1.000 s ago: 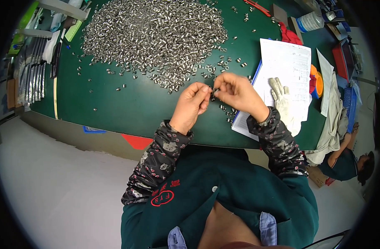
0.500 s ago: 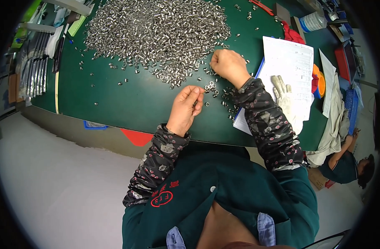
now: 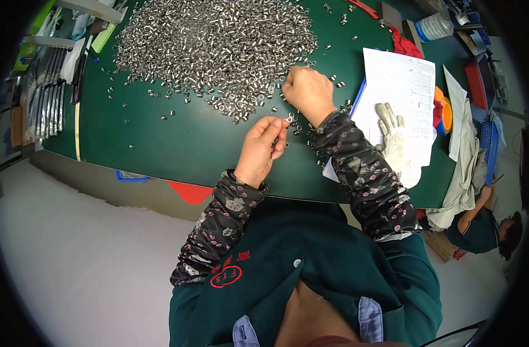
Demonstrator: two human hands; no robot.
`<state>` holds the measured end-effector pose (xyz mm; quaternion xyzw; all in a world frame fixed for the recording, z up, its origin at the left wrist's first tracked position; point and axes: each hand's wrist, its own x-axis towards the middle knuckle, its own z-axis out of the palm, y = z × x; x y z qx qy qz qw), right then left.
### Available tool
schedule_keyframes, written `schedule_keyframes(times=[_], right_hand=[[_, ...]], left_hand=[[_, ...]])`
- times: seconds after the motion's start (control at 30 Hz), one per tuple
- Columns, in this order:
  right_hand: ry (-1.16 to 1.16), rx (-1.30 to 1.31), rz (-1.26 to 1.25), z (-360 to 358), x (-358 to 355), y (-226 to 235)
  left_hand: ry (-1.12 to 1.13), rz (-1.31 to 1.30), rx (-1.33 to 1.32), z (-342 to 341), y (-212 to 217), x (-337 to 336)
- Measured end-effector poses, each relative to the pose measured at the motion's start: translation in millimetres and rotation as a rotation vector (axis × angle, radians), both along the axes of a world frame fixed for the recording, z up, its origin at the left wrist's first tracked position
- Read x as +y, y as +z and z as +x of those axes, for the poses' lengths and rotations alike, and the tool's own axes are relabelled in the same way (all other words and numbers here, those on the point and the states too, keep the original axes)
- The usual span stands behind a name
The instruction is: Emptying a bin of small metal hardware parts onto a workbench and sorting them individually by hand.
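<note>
A large heap of small shiny metal rings (image 3: 212, 49) covers the far part of the green table. My left hand (image 3: 258, 147) is closed in a pinch near the table's front; a glint of metal shows at its curled fingers, apparently one of the small rings. Just beyond its fingertips lie a few loose rings (image 3: 293, 122). My right hand (image 3: 309, 95) is closed, knuckles up, at the heap's near right edge. Its fingertips are hidden beneath it, so what they hold cannot be seen. More loose rings lie partly covered by my right forearm.
Right of my right arm lie printed papers (image 3: 417, 87) with a white glove (image 3: 394, 136) on them. An orange round object (image 3: 444, 114) and beige cloth (image 3: 463, 179) are farther right. Bagged dark strips (image 3: 47, 98) lie at the left. Another person (image 3: 478, 228) is at the far right.
My right hand has moved a little left and slightly away from me, closer to the heap's edge. My left hand has shifted slightly to the right, still pinched.
</note>
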<state>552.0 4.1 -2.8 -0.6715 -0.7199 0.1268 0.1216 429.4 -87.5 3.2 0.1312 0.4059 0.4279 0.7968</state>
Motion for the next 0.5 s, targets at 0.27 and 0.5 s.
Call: schedule_keyframes(times=[0.27, 0.5], right_hand=[[0.035, 0.253, -0.155, 17, -26, 38], [0.422, 0.442, -0.019, 18, -63, 50]], left_hand=[[0.026, 0.001, -0.016, -3, 2, 4], [0.004, -0.139, -0.238, 3, 3, 6]])
